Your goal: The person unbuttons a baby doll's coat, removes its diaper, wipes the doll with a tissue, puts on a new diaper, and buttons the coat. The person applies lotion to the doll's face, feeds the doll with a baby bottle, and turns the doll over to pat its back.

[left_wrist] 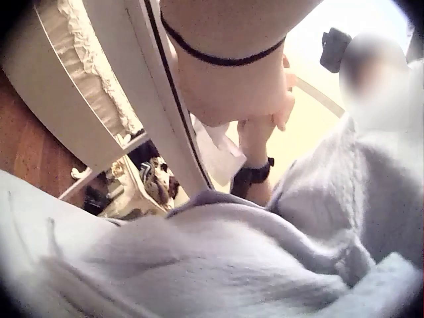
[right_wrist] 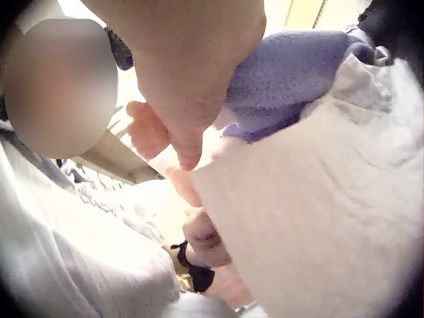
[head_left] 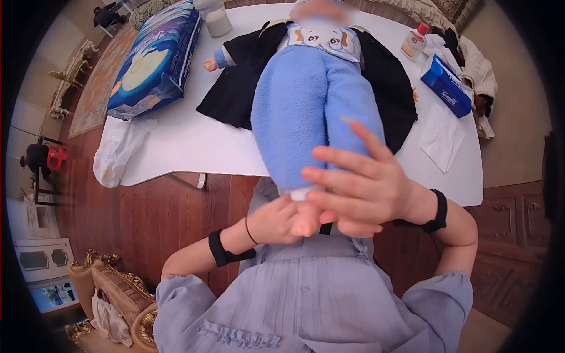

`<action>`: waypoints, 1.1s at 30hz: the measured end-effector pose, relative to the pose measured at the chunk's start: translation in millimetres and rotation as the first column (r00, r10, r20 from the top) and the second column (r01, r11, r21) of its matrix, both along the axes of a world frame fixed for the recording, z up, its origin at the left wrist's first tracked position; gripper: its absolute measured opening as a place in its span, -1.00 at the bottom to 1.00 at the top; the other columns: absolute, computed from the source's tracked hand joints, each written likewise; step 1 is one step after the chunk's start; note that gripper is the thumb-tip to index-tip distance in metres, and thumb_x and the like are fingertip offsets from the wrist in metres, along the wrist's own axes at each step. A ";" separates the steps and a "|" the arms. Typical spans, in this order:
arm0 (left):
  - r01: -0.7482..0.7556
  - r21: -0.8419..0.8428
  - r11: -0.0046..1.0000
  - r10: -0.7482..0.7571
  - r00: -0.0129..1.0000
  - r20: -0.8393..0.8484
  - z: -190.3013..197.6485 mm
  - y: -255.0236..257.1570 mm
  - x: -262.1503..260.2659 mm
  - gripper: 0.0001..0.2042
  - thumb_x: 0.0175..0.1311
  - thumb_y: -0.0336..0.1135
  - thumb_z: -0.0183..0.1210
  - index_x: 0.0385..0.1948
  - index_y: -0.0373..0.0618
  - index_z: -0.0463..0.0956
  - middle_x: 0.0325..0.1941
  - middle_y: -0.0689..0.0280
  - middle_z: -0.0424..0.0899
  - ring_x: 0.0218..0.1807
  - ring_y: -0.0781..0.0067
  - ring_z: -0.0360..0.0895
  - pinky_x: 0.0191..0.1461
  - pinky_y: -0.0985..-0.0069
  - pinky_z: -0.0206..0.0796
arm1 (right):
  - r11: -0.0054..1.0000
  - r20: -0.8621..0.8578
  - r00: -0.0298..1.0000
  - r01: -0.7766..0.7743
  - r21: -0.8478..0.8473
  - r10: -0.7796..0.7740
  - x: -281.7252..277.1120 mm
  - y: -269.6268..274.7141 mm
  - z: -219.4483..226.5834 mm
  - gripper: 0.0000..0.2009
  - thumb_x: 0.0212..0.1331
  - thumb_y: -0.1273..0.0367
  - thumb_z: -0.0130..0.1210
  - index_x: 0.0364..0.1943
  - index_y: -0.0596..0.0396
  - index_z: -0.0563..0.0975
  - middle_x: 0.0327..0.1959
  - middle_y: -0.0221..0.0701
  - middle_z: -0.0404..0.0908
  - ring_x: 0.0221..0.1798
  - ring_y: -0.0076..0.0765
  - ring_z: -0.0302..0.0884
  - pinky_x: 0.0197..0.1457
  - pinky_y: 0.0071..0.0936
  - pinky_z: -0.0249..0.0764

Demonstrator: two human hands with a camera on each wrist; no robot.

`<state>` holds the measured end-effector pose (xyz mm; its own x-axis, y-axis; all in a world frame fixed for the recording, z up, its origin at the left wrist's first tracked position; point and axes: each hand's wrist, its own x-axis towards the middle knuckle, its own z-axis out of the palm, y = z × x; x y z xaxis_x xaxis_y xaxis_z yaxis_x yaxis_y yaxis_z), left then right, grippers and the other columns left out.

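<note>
Doll in light-blue fleece trousers, cartoon face on its white top (head_left: pixel 315 88), lies on its back on the white table (head_left: pixel 182 144), lower legs out past the near edge, feet toward the person. L hand (head_left: pixel 276 220) is at the feet: grip curled round an ankle by the white cuff (head_left: pixel 299 193), fingers partly hidden. R hand (head_left: pixel 362 188) is right beside it, grip not clenched, fingers spread over the lower trouser leg; it's blurry, so can't tell how firmly the fingertips touch.

Under the doll: black cloth garment (head_left: pixel 232 94), spread both sides. Table L: big blue plastic-wrapped pack (head_left: pixel 154 67), clear jar w/ white contents (head_left: pixel 218 22) next to it, crumpled white bundle (head_left: pixel 113 159) at the near L corner. Table R: red-capped bottle (head_left: pixel 415 42), blue tissue pack (head_left: pixel 446 87), flat white sheet (head_left: pixel 441 140) just below the pack.
</note>
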<state>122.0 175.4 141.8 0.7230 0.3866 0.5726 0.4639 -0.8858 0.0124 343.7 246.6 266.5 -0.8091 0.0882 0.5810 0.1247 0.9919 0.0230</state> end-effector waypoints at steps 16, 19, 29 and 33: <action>0.127 -0.293 0.948 0.015 0.899 0.438 64.1 24.4 -11.1 -0.83 0.02 -0.65 0.08 -0.36 -0.21 0.38 0.20 -0.11 0.49 0.32 -0.24 0.36 0.43 -0.09 0.05 | 0.993 -0.086 0.996 0.003 -0.119 -0.013 74.8 10.2 -25.2 -0.51 0.02 0.11 0.29 0.00 0.02 0.45 0.14 -0.12 0.50 0.20 0.05 0.49 0.34 0.24 0.24; 0.177 -0.311 0.934 0.053 0.790 0.610 75.4 32.9 -12.4 -0.78 0.00 -0.72 0.05 -0.30 -0.24 0.40 0.09 -0.01 0.56 0.23 -0.19 0.46 0.42 -0.09 0.06 | 0.999 -0.062 0.998 -0.016 -0.049 0.013 76.9 14.6 -29.0 -0.56 0.03 0.15 0.26 -0.03 0.02 0.46 0.13 -0.16 0.51 0.19 -0.01 0.50 0.35 0.23 0.26; -0.052 -0.665 0.745 0.258 0.942 0.215 195.3 86.9 -6.1 -0.89 0.40 -0.43 0.05 -0.17 -0.25 0.42 -0.39 0.40 0.46 -0.31 0.61 0.39 -0.18 0.61 0.30 | 0.989 0.268 0.959 -0.123 0.082 0.097 60.4 17.1 -43.5 -0.72 0.03 0.15 0.10 -0.30 0.03 0.59 -0.07 -0.41 0.58 0.08 -0.24 0.55 0.25 0.02 0.45; -0.166 -0.802 0.573 0.224 0.974 -0.042 221.4 133.2 -9.5 -0.85 0.41 -0.33 0.05 -0.19 -0.24 0.44 -0.38 0.42 0.48 -0.30 0.64 0.39 -0.21 0.60 0.29 | 0.896 0.280 0.960 -0.153 0.418 0.033 59.3 10.5 -38.8 -0.71 0.00 0.15 0.11 -0.32 0.05 0.60 -0.11 -0.46 0.59 -0.01 -0.37 0.58 0.10 -0.27 0.55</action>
<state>112.4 308.6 363.2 0.5506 0.8347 0.0004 0.5972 -0.3942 0.6986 403.0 257.1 227.8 -0.9274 -0.2054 0.3127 -0.0371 0.8823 0.4693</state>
